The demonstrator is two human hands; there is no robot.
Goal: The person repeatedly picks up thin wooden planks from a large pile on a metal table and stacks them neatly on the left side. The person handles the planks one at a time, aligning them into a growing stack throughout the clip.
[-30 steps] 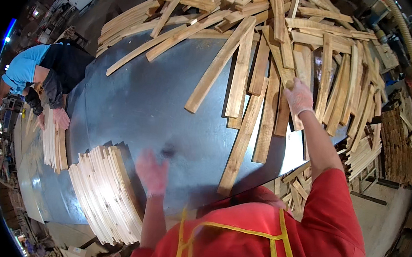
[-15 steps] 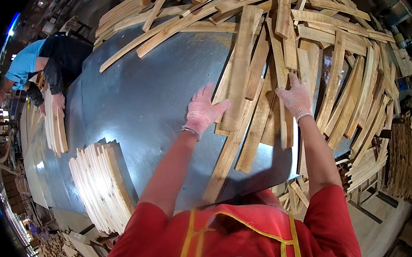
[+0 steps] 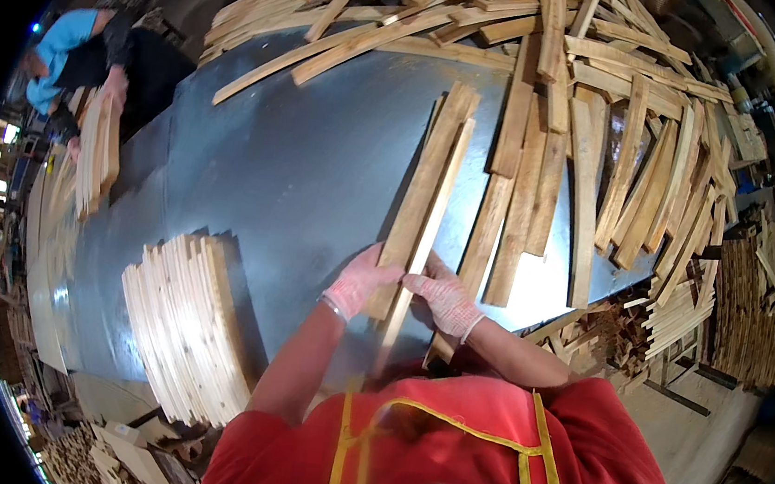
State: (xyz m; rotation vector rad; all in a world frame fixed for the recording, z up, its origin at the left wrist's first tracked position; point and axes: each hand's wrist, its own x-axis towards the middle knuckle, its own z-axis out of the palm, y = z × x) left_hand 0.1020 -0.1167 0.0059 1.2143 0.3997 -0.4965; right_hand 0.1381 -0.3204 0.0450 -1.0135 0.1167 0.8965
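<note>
Close to my body, a small bundle of wooden slats (image 3: pixel 429 176) lies lengthwise between my two gloved hands over the metal tabletop (image 3: pixel 274 156). My left hand (image 3: pixel 363 280) closes on the bundle's left side near its near end. From the other side my right hand (image 3: pixel 447 300) grips it, its thumb against a narrow, paler slat (image 3: pixel 442 201). Some fingers of both hands are hidden by the wood. Just right of the bundle, more loose slats (image 3: pixel 523 190) lie side by side on the metal.
A neat stack of pale slats (image 3: pixel 183 325) stands at the table's left near edge. Jumbled slats (image 3: pixel 484 13) cover the far side and the right. At the far left a person in a blue shirt (image 3: pixel 66 38) handles another bundle (image 3: pixel 97 153). Stacked wood (image 3: pixel 762 320) stands beyond the right edge.
My hands were apart and farther out, the left beside the slats, the right over the pile. Both have come nearer my body and together, gripping a bundle now separate from the loose slats.
</note>
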